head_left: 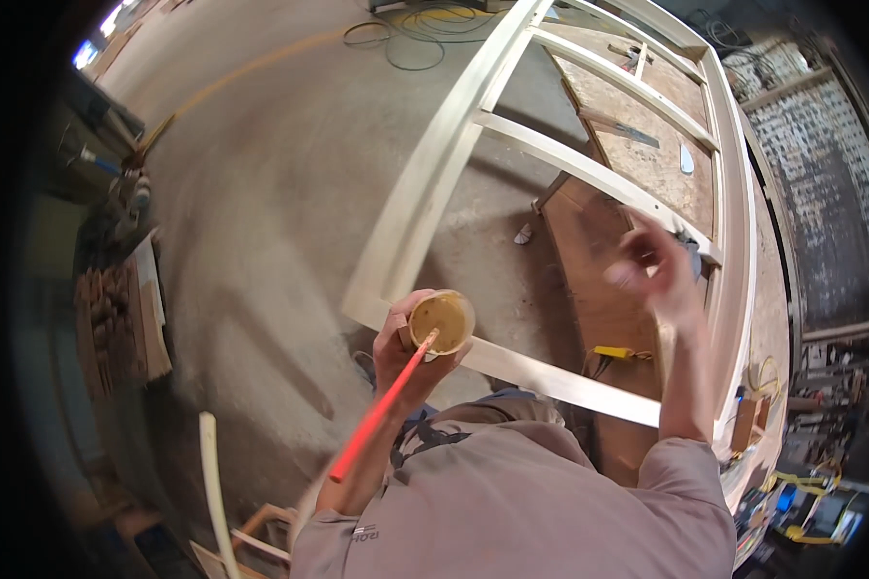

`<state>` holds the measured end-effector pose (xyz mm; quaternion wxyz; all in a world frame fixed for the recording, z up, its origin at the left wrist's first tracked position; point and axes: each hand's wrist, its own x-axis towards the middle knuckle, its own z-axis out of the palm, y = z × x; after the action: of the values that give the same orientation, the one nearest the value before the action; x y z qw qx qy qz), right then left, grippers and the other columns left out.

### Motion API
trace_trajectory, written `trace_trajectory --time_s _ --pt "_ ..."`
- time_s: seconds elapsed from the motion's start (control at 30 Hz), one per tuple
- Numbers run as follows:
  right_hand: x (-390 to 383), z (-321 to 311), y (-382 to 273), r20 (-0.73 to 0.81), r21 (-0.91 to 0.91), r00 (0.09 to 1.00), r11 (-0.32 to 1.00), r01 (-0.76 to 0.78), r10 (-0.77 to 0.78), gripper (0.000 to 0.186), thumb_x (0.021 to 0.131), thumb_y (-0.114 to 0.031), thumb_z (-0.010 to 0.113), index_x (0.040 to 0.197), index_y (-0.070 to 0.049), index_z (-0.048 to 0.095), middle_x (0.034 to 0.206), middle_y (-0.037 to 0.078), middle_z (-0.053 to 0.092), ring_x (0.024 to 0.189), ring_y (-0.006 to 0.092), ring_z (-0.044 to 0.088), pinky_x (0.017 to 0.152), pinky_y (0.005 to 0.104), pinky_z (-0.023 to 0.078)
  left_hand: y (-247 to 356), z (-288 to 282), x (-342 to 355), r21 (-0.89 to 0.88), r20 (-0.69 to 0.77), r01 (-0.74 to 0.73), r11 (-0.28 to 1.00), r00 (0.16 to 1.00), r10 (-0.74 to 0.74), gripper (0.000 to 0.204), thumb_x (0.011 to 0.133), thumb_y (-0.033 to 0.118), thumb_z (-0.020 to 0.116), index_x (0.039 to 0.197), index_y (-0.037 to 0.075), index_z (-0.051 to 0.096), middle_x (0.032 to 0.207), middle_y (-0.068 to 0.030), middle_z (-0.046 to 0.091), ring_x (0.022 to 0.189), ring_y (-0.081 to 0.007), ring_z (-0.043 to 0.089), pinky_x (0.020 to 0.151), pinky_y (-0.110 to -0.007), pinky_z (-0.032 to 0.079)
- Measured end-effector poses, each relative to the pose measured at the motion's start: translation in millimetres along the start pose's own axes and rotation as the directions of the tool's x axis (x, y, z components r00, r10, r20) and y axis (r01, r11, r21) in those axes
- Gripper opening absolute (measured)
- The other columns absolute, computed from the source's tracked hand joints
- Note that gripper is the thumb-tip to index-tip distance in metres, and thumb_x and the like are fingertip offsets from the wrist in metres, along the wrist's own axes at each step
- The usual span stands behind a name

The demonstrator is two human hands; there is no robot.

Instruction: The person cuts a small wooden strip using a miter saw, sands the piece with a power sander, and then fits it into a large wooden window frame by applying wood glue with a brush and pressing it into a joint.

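Note:
My left hand [398,338] is wrapped round a round, clear-walled cup [469,323] of brownish-yellow stuff. Leaning in the cup is a slim stick with a red handle [381,415]; whether its hidden end has bristles, I cannot tell. Off to the right, my right hand [658,270] hovers near a crossbar of the pale wooden frame [589,172], its fingers bent and smeared by motion. Just behind that hand, by the crossbar's right end, sits a small dark grey thing [690,253], partly hidden. The cup is over the frame's near left corner.
Under the frame's right side is a worn plywood bench [681,188] bearing a handsaw [637,133] and a white oval piece [686,159]. A yellow-and-black tool [620,353] lies near the frame's front rail. Coiled cable [415,43] lies on the far floor; wood pieces [116,318] are stacked left.

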<state>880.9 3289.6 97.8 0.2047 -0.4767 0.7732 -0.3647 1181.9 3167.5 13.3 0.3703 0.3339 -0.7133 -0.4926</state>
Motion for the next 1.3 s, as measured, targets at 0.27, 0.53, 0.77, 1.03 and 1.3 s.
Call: trace_trajectory --time_s 0.27,0.53,0.77,1.03,1.3 --pt "69.8 197.7 -189.8 0.181 -0.217 0.778 0.747 0.628 -0.602 0.033 0.075 -0.022 0.079 0.104 -0.014 0.066 0.073 0.003 0.054 0.06 0.0205 0.057 0.046 0.0338 0.045 -72.7 -110.6 123.6 -0.223 0.253 -0.209 0.952 0.931 0.264 0.062 0.077 0.024 0.084 0.126 0.0 0.053 0.117 -0.0096 0.06 0.102 -0.0188 0.061 0.089 -0.032 0.051" --pt "145.9 209.6 -171.3 -0.314 0.433 0.947 0.898 0.077 0.07 0.006 0.09 -0.002 0.068 0.091 0.003 0.064 0.079 0.007 0.063 0.064 0.01 0.06 0.055 0.0226 0.047 -115.0 -123.7 265.7 -0.231 0.379 -0.13 0.964 0.901 0.212 0.06 0.065 0.003 0.086 0.118 0.003 0.057 0.117 -0.0127 0.062 0.108 -0.0283 0.059 0.093 -0.037 0.049" --pt "237.1 212.9 -142.2 -0.422 0.478 0.885 0.878 0.031 0.199 0.007 0.091 0.001 0.065 0.095 0.004 0.061 0.081 0.009 0.063 0.064 0.0107 0.06 0.056 0.0215 0.049 -147.9 -101.7 380.4 -0.234 0.584 -0.058 0.971 0.79 0.188 0.068 0.065 0.002 0.088 0.124 0.003 0.055 0.122 -0.0089 0.056 0.109 -0.0177 0.058 0.094 -0.03 0.048" --pt "357.0 177.4 -145.1 -0.468 0.035 0.874 0.991 -0.132 0.133 0.009 0.083 -0.006 0.075 0.082 -0.001 0.067 0.067 0.008 0.065 0.059 0.016 0.064 0.054 0.0272 0.048 -158.0 -44.0 513.6 -0.276 0.723 -0.154 0.949 0.617 0.311 0.068 0.062 0.002 0.088 0.123 0.003 0.057 0.122 -0.0142 0.056 0.112 -0.0231 0.057 0.095 -0.032 0.047" --pt "460.3 182.5 -96.6 -0.426 0.801 0.486 0.568 -0.189 0.763 0.011 0.09 -0.004 0.065 0.082 0.001 0.059 0.066 0.01 0.065 0.055 0.0139 0.063 0.047 0.0271 0.049 -170.9 48.2 655.7 -0.435 0.732 -0.227 0.871 0.474 0.489 0.062 0.061 0.003 0.088 0.117 0.005 0.062 0.117 -0.0174 0.06 0.1 -0.0296 0.065 0.083 -0.035 0.054"
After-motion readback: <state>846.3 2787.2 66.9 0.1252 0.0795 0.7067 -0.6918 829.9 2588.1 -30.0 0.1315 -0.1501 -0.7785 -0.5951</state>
